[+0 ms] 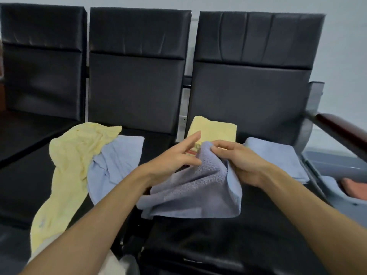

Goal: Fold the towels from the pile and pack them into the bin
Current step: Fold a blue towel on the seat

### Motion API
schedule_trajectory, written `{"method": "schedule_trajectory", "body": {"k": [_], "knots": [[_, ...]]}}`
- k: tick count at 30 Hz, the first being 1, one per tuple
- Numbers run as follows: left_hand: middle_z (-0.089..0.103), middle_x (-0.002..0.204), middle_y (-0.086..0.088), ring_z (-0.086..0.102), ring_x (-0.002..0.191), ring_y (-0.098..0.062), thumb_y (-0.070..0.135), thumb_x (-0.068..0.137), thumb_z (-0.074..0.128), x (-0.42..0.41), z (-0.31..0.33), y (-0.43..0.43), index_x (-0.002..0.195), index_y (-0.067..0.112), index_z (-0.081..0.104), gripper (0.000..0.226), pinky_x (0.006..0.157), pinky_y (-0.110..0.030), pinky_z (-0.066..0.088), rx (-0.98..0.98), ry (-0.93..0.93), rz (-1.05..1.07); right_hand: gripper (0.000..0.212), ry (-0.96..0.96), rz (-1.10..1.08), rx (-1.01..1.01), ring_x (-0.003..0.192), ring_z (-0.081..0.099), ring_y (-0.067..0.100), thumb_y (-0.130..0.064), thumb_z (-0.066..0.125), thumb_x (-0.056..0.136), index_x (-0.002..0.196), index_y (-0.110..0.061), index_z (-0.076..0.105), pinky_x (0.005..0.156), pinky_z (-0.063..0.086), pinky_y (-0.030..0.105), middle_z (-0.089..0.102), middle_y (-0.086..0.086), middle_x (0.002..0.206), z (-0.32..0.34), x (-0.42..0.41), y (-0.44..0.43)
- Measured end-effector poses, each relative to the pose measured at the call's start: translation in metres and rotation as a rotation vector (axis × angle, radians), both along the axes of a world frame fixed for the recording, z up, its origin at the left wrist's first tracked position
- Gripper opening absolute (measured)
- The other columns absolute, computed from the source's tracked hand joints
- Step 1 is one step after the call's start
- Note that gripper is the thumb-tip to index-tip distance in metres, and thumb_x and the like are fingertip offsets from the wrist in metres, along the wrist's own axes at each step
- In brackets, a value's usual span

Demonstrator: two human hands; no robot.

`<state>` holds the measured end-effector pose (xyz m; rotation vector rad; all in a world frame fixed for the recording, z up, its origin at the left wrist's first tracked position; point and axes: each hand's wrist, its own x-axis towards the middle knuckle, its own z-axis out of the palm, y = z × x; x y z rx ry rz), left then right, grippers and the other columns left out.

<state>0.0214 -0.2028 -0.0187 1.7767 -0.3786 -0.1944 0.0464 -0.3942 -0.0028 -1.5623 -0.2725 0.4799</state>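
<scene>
Centre of the layout: the held towel (194, 187), over the right-hand seat (228, 235). Just behind it, a folded towel (213, 130) against the backrest. To its right, a second folded towel (278, 157) on the same seat; further right, off the seat's edge, the bin (337, 165). To its left, on the middle seat (156, 143), the unfolded pile (89, 155), hanging over the front edge.

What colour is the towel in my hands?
Lavender-blue towel, seen from the head camera.

Two bare forearms in view, left hand (174, 155) and right hand (241, 161) uncovered too — no sleeves, gloves, rings or watch visible — fingers slender.
</scene>
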Motion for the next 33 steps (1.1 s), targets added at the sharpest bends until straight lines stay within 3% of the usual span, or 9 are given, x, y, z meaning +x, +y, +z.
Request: {"method": "schedule_trajectory", "body": {"k": [4, 7, 13, 17, 21, 23, 27, 30, 33], "knots": [[0.062, 0.123, 0.004, 0.058, 0.115, -0.002, 0.019, 0.093, 0.061, -0.003, -0.004, -0.02, 0.145, 0.023, 0.038, 0.057, 0.105, -0.024, 0.043, 0.062, -0.02, -0.008, 0.019, -0.095, 0.086, -0.15, 0.101, 0.064, 0.024, -0.006, 0.058, 0.093, 0.11, -0.009, 0.067, 0.094, 0.048, 0.036, 0.07, 0.011, 0.106, -0.007, -0.012, -0.037], [0.062, 0.122, 0.005, 0.057, 0.118, -0.009, 0.029, 0.089, 0.068, 0.001, -0.014, -0.033, 0.136, 0.025, 0.05, 0.051, 0.105, -0.032, 0.044, 0.2, -0.053, -0.065, 0.026, -0.209, 0.068, -0.241, 0.108, 0.065, 0.021, -0.003, 0.064, 0.088, 0.112, -0.012, 0.068, 0.096, 0.05, 0.034, 0.071, 0.006, 0.111, -0.02, -0.021, -0.062], [0.066, 0.084, 0.004, 0.059, 0.078, -0.013, 0.035, 0.09, 0.064, 0.005, -0.025, -0.046, 0.09, 0.018, 0.068, 0.017, 0.07, -0.03, 0.049, 0.677, -0.414, 0.009, 0.023, -0.603, -0.018, -0.832, 0.091, 0.062, 0.011, -0.009, 0.062, 0.086, 0.104, -0.022, 0.067, 0.082, 0.052, 0.028, 0.068, -0.007, 0.098, -0.034, -0.019, -0.086], [0.059, 0.078, 0.012, 0.056, 0.073, -0.011, 0.051, 0.089, 0.06, 0.004, -0.025, -0.04, 0.082, 0.025, 0.06, 0.026, 0.061, -0.032, 0.041, 0.9, -0.561, 0.22, 0.026, -0.69, -0.031, -1.151, 0.071, 0.052, 0.021, -0.013, 0.054, 0.088, 0.069, -0.031, 0.052, 0.059, 0.042, 0.029, 0.057, -0.007, 0.07, -0.044, -0.017, -0.104], [0.057, 0.066, 0.003, 0.053, 0.061, -0.016, 0.064, 0.079, 0.061, 0.004, -0.021, -0.023, 0.069, 0.023, 0.052, 0.043, 0.055, -0.032, 0.039, 0.881, -0.439, 0.212, 0.019, -0.658, -0.222, -1.008, 0.079, 0.057, 0.024, -0.015, 0.052, 0.094, 0.083, -0.017, 0.067, 0.068, 0.046, 0.034, 0.065, 0.002, 0.081, -0.046, -0.012, -0.121], [0.06, 0.069, 0.007, 0.057, 0.064, -0.012, 0.055, 0.08, 0.066, 0.004, -0.019, -0.014, 0.069, 0.026, 0.055, 0.033, 0.059, -0.029, 0.042, 0.782, -0.359, 0.125, 0.018, -0.617, -0.367, -0.794, 0.082, 0.061, 0.024, -0.014, 0.052, 0.096, 0.088, -0.011, 0.068, 0.073, 0.055, 0.04, 0.067, 0.005, 0.085, -0.042, -0.009, -0.126], [0.062, 0.075, 0.011, 0.055, 0.064, 0.001, 0.034, 0.082, 0.074, 0.006, -0.011, 0.005, 0.081, 0.023, 0.059, 0.018, 0.059, -0.017, 0.041, 0.624, -0.357, 0.166, 0.019, -0.466, -0.562, -0.361, 0.072, 0.058, 0.014, -0.016, 0.056, 0.097, 0.084, -0.007, 0.066, 0.06, 0.06, 0.03, 0.06, 0.003, 0.078, -0.031, -0.014, -0.127], [0.062, 0.066, 0.005, 0.055, 0.055, -0.01, 0.02, 0.08, 0.078, 0.009, -0.006, 0.018, 0.083, 0.014, 0.057, 0.021, 0.056, -0.027, 0.045, 0.455, -0.281, 0.264, 0.026, -0.505, -0.662, -0.414, 0.052, 0.047, 0.018, -0.024, 0.057, 0.096, 0.075, -0.009, 0.061, 0.043, 0.046, 0.027, 0.051, 0.002, 0.064, -0.033, -0.013, -0.129], [0.059, 0.057, 0.005, 0.048, 0.043, -0.011, 0.01, 0.082, 0.076, 0.009, -0.006, 0.021, 0.085, 0.006, 0.059, 0.017, 0.043, -0.019, 0.038, 0.233, -0.18, 0.302, 0.023, -0.501, -0.688, -0.462, 0.049, 0.042, 0.014, -0.029, 0.061, 0.093, 0.075, -0.016, 0.063, 0.044, 0.038, 0.025, 0.051, -0.001, 0.06, -0.038, -0.007, -0.129]]}}
